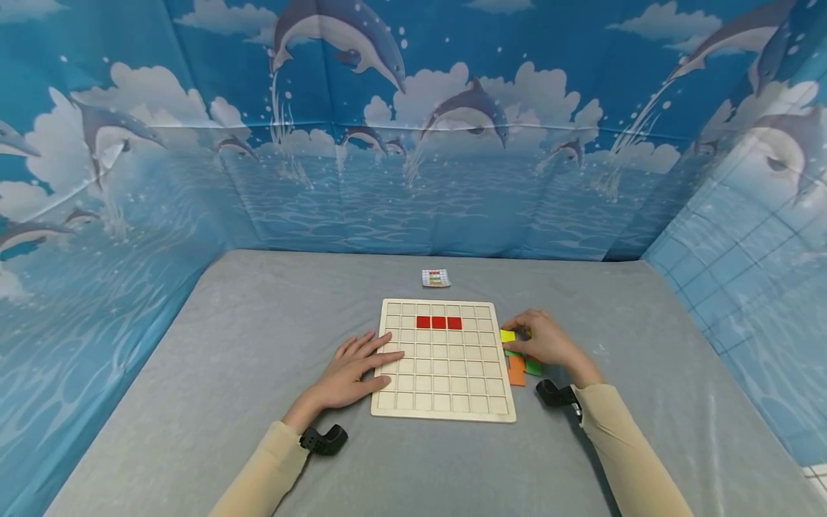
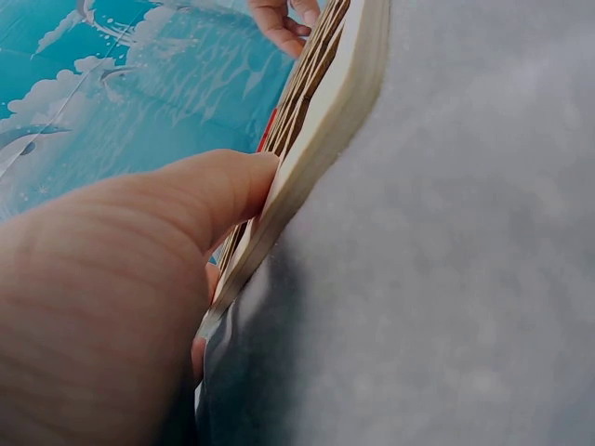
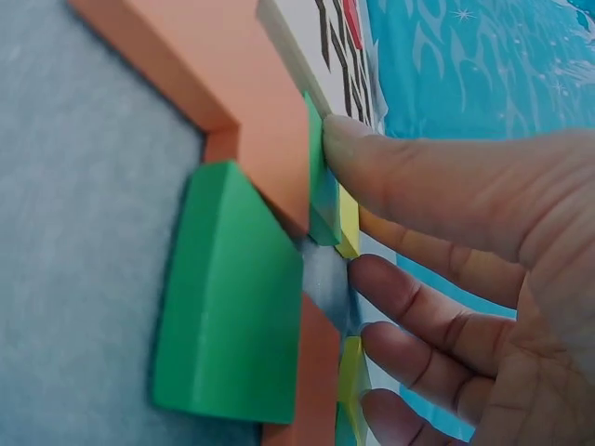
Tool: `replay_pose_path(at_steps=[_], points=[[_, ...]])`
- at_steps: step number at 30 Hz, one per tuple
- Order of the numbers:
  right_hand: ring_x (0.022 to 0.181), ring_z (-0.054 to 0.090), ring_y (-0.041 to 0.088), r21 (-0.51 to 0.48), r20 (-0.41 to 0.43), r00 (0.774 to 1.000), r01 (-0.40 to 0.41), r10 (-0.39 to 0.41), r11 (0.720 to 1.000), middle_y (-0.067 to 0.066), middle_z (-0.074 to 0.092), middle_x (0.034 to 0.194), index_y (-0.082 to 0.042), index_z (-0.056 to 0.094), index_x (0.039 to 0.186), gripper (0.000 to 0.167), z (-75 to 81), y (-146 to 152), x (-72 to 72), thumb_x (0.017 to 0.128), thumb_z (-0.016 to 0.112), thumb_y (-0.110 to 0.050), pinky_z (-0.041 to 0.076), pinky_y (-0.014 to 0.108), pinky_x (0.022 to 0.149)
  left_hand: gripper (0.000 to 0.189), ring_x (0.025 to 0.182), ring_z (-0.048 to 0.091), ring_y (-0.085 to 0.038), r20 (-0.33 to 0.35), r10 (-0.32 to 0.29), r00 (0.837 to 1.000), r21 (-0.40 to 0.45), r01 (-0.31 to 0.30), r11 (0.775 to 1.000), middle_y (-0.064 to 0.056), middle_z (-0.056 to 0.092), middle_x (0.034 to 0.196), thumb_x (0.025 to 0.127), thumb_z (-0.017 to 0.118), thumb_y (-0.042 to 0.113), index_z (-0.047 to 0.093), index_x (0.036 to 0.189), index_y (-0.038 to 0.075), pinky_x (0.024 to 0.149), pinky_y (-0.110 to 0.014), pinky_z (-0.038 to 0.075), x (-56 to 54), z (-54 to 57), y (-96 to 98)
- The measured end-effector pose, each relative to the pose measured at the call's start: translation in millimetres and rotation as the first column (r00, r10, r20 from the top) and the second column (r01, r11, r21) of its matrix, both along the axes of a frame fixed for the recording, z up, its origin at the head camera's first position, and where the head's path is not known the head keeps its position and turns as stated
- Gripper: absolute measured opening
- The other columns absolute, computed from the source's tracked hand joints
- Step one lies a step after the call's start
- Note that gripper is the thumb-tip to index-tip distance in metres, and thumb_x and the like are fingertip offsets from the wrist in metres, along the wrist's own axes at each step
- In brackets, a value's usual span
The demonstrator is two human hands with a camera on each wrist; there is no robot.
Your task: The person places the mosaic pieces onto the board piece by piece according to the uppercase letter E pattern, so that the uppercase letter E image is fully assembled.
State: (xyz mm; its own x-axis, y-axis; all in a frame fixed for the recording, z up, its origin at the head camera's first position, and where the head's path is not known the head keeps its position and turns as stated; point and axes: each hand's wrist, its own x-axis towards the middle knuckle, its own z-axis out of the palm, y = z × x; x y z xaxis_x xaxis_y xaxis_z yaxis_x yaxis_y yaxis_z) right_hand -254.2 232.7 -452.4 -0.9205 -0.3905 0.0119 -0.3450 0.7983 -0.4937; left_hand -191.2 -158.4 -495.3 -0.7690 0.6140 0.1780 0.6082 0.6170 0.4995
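A pale wooden grid board (image 1: 446, 402) lies flat, with three red tiles (image 1: 438, 322) side by side in one row near its far edge. My left hand (image 1: 345, 373) rests with spread fingers over the board's left edge. Beyond the right edge, my right hand (image 1: 548, 339) pinches a yellow tile (image 1: 507, 335) between thumb and index finger. Under and beside that hand lie orange tiles (image 1: 517, 372) and green tiles (image 1: 533, 367). In the right wrist view the thumb overlaps a green piece beside the yellow one, and the other fingers are bent near another yellow piece.
A small card (image 1: 436, 278) printed with a coloured grid pattern lies past the board's far edge. Grey cloth (image 1: 291, 301) covers the table. A blue dolphin-print curtain (image 1: 413, 187) hangs behind it and along the sides.
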Motion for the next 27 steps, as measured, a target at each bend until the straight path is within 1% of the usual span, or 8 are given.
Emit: replay_pose_path(at_steps=[8,14,17,21,27], points=[[0.086,0.045,0.025,0.004,0.010,1.000,-0.003,0.003,1.000,0.007,0.060,0.096,-0.003,0.071,0.103,0.026,1.7,-1.0,0.4,0.082,0.076,-0.017,0.036,0.042,0.074,0.047,0.142,0.010,-0.030,0.001,0.002,1.000,-0.005,-0.002,1.000,-0.002,0.024,0.155,0.098,0.050,0.039,0.046,0.143,0.027,0.109,-0.053,0.007,0.1,0.2,0.2],[0.083,0.045,0.025,0.003,0.025,1.000,0.019,-0.019,1.000,0.006,0.059,0.092,-0.006,0.067,0.098,0.021,1.4,-2.4,-0.4,0.082,0.076,-0.015,0.037,0.041,0.073,0.047,0.142,0.010,-0.030,0.006,0.000,1.000,-0.006,0.000,1.000,-0.002,0.023,0.155,0.099,0.049,0.040,0.046,0.143,0.026,0.109,-0.053,0.007,0.6,1.1,0.9],[0.084,0.047,0.025,-0.012,0.028,0.999,0.041,-0.041,0.999,0.006,0.059,0.093,-0.007,0.065,0.096,0.021,0.8,-2.5,0.6,0.081,0.077,-0.014,0.038,0.042,0.074,0.047,0.142,0.010,-0.030,0.009,0.002,1.000,-0.008,-0.002,1.000,-0.002,0.023,0.155,0.099,0.048,0.041,0.046,0.143,0.026,0.109,-0.053,0.007,1.0,1.2,1.5],[0.083,0.048,0.026,-0.042,0.012,0.998,0.066,-0.065,0.997,0.007,0.060,0.092,-0.006,0.063,0.096,0.021,-1.0,-2.8,2.9,0.081,0.077,-0.012,0.039,0.042,0.074,0.047,0.142,0.011,-0.031,0.011,0.002,1.000,-0.007,-0.002,1.000,-0.002,0.024,0.155,0.099,0.048,0.042,0.047,0.143,0.026,0.109,-0.053,0.007,1.2,1.2,2.2],[0.078,0.047,0.023,-0.065,-0.022,0.997,0.072,-0.074,0.995,0.005,0.058,0.087,-0.007,0.061,0.096,0.021,-2.5,-3.3,5.9,0.081,0.076,-0.011,0.039,0.039,0.069,0.047,0.142,0.011,-0.030,0.006,0.004,1.000,-0.001,-0.004,1.000,-0.003,0.024,0.155,0.098,0.049,0.040,0.047,0.143,0.026,0.109,-0.053,0.007,0.6,1.1,1.7]])
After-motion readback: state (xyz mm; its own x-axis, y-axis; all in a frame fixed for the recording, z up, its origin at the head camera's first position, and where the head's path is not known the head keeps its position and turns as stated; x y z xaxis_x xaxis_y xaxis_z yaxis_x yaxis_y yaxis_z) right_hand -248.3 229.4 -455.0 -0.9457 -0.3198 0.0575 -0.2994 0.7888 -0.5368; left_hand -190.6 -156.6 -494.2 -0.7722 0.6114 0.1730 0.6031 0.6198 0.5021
